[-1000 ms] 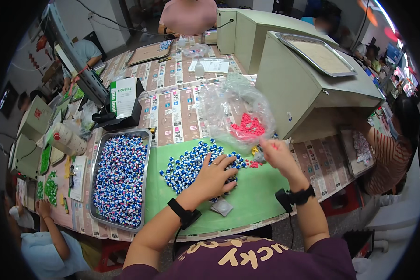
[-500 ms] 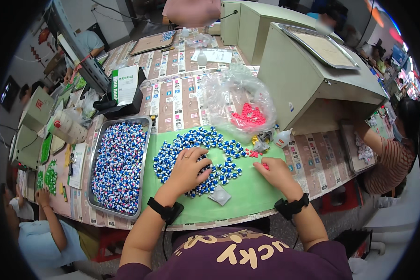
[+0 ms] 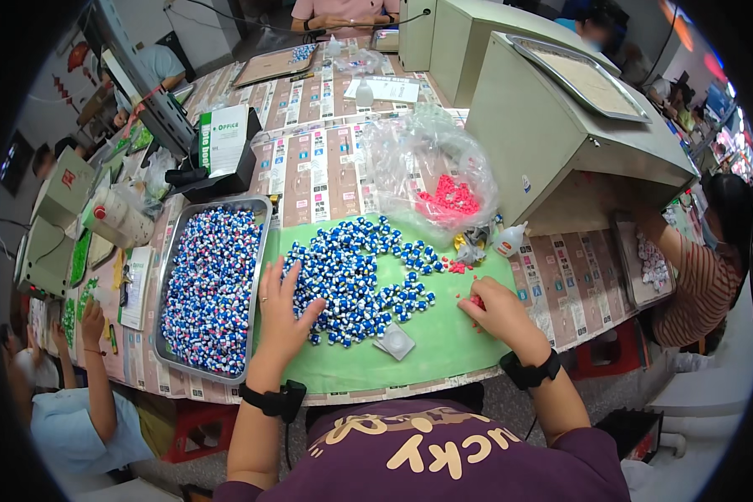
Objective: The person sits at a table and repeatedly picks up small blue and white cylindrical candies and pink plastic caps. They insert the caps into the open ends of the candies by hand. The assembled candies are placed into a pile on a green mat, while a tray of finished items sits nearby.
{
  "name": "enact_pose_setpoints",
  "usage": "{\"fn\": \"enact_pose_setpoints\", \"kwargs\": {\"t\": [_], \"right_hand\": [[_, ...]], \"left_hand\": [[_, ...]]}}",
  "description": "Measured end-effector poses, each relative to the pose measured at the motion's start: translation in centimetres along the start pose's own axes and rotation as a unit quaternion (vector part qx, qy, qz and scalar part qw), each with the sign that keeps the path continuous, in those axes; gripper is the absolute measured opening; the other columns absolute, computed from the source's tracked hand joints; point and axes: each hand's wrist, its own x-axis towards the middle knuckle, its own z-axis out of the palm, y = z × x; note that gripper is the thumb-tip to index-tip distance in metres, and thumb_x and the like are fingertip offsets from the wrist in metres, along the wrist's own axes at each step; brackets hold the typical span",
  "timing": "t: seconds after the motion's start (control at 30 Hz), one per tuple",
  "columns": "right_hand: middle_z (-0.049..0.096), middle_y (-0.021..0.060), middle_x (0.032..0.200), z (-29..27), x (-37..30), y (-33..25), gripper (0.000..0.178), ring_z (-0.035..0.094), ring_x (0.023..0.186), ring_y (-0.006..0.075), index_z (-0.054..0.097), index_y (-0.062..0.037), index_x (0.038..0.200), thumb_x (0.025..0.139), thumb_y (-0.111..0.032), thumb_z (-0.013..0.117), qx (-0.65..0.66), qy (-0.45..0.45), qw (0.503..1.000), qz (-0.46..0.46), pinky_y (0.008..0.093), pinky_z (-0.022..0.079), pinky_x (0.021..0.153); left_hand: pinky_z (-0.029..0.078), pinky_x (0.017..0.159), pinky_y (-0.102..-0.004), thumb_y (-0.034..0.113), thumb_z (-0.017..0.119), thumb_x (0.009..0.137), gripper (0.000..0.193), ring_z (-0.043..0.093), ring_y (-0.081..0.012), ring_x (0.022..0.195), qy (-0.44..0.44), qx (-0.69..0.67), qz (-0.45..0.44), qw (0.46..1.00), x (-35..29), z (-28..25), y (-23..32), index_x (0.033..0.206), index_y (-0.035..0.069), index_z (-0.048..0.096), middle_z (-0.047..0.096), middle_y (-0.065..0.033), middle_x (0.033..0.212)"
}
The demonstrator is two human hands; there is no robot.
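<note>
Small blue-and-white pieces form a loose pile [image 3: 343, 280] on the green mat [image 3: 452, 356]. At the pile's left edge rests my left hand [image 3: 283, 314], its fingers spread, holding nothing. To the right of the pile, my right hand [image 3: 504, 311] is curled with thumb and fingers together around small pink pieces [image 3: 476, 301]; some lie loose beside it. More pink pieces [image 3: 458, 267] are scattered on the mat beyond that hand. Just below the pile lies a small grey square [image 3: 395, 341] with a round centre.
A metal tray [image 3: 265, 243] of blue, white and pink pieces stands on the left. Beyond the mat sits a clear plastic bag [image 3: 393, 167] with pink pieces, near a small white bottle [image 3: 509, 240]. A grey metal cabinet [image 3: 527, 125] rises at right. Co-workers sit around.
My left hand has moved left, off the middle of the pile to its edge, with fingers spreading. My right hand has shifted slightly down and right. The pile lies more bunched together.
</note>
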Motion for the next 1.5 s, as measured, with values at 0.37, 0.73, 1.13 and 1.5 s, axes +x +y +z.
{"fn": "enact_pose_setpoints", "kwargs": {"t": [0.37,0.73,1.13,1.5], "right_hand": [[0.061,0.0115,0.085,-2.5,-1.5,-1.1,0.015,0.064,0.072,0.0224,0.063,-0.0002,0.088,0.084,-0.012,0.072,0.077,-0.031,0.997,-0.011,0.0327,0.052,0.066],[0.067,0.0161,0.096,-4.0,1.3,0.3,0.013,0.066,0.086,0.0309,0.064,0.0005,0.099,0.088,-0.005,0.062,0.111,-0.005,0.993,0.05,0.038,0.052,0.076],[0.066,0.0142,0.091,-4.2,-0.2,1.0,0.011,0.067,0.085,0.0259,0.063,0.0008,0.097,0.086,0.001,0.06,0.168,-0.032,0.984,0.049,0.0353,0.053,0.076],[0.063,0.0124,0.082,-2.9,-1.8,0.5,0.009,0.064,0.074,0.0211,0.061,0.0024,0.087,0.08,0.001,0.066,0.194,0.006,0.979,0.056,0.0322,0.051,0.065]], "left_hand": [[0.016,0.118,-0.0489,0.035,0.068,0.09,0.077,0.018,-0.042,0.145,-0.039,-0.082,-0.056,0.994,-0.4,1.5,-2.9,0.15,0.004,0.03,0.02,-0.0257,0.156],[0.016,0.118,-0.0485,0.039,0.068,0.089,0.08,0.018,-0.0417,0.145,-0.007,-0.147,-0.068,0.987,-1.0,1.7,-1.5,0.15,0.005,0.028,0.02,-0.0253,0.156],[0.013,0.118,-0.0499,0.037,0.069,0.088,0.082,0.013,-0.0407,0.146,-0.024,-0.13,-0.042,0.99,-1.4,3.0,-0.5,0.15,0.004,0.027,0.015,-0.0253,0.158],[0.012,0.118,-0.0514,0.038,0.072,0.086,0.086,0.012,-0.0409,0.147,-0.013,-0.14,-0.029,0.99,-1.0,3.3,0.3,0.151,0.005,0.027,0.015,-0.024,0.159]]}}
